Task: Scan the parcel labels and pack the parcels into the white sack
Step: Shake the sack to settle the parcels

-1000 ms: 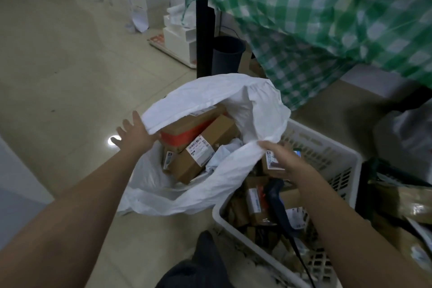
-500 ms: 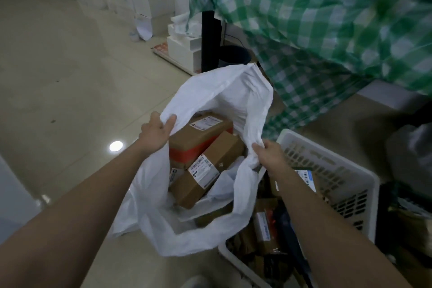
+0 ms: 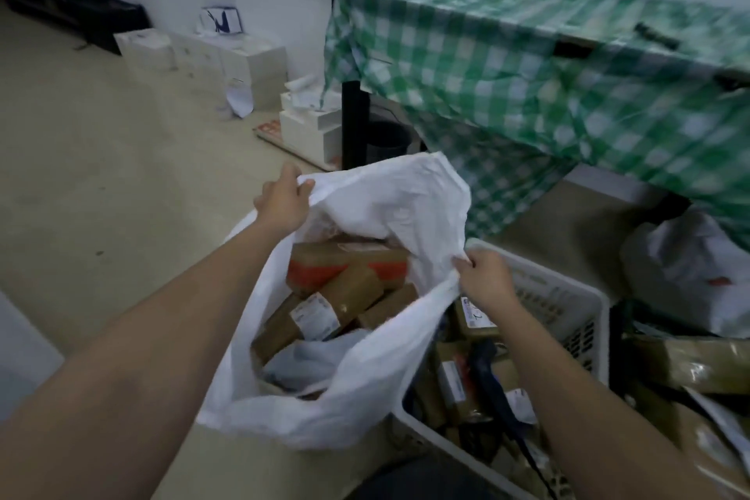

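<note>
The white sack (image 3: 377, 386) stands open on the floor in front of me. My left hand (image 3: 284, 201) grips its far left rim, raised. My right hand (image 3: 485, 276) pinches the right rim near the basket. Inside lie several brown cardboard parcels: one with a red band (image 3: 345, 262) and one with a white barcode label (image 3: 324, 315), over a pale plastic mailer (image 3: 312, 361). More labelled parcels (image 3: 475, 317) sit in the white plastic basket (image 3: 568, 304) on the right, with a dark handheld scanner (image 3: 487, 373) lying on them.
A table under a green checked cloth (image 3: 548, 65) stands behind the sack, with a dark bin (image 3: 385, 140) under it. White boxes (image 3: 227, 57) line the far wall. More bags and parcels (image 3: 690, 361) crowd the right edge. Bare floor (image 3: 101, 175) lies to the left.
Both hands have taken hold of the sack's rim and lifted it, pulling the mouth taller and wider. My view has tilted up toward the table.
</note>
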Tool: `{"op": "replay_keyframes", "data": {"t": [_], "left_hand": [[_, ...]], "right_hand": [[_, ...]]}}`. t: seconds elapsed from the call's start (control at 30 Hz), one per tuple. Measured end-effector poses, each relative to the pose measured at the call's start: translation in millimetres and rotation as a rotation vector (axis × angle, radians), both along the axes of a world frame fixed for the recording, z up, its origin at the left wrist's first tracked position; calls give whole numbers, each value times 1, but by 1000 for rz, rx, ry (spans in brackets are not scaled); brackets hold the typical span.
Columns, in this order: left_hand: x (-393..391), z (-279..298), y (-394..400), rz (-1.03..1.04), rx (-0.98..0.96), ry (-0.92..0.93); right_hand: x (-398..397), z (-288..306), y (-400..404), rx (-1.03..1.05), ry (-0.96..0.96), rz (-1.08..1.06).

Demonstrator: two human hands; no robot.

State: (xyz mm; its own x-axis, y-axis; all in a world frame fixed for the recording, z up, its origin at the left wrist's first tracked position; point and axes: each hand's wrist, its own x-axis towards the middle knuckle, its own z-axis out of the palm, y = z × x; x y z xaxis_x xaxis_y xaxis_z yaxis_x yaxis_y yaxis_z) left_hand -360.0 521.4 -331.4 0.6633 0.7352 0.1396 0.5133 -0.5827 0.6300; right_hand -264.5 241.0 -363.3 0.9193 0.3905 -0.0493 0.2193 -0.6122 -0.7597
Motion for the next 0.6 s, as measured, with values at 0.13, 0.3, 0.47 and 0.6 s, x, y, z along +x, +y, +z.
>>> {"op": "replay_keyframes", "data": {"t": [0.13, 0.3, 0.47, 0.6], "left_hand": [[-14, 7, 3, 27, -11, -65], [-36, -8, 25, 107, -113, -5], [-31, -10, 30, 118, -132, 11], [-24, -12, 29, 138, -173, -21]], "right_hand": [[-17, 31, 5, 199, -259, -75], [-28, -38, -27, -409, 72, 74], [-27, -35, -22, 105, 279, -60], [-14, -34, -10, 83, 351, -145]]}}
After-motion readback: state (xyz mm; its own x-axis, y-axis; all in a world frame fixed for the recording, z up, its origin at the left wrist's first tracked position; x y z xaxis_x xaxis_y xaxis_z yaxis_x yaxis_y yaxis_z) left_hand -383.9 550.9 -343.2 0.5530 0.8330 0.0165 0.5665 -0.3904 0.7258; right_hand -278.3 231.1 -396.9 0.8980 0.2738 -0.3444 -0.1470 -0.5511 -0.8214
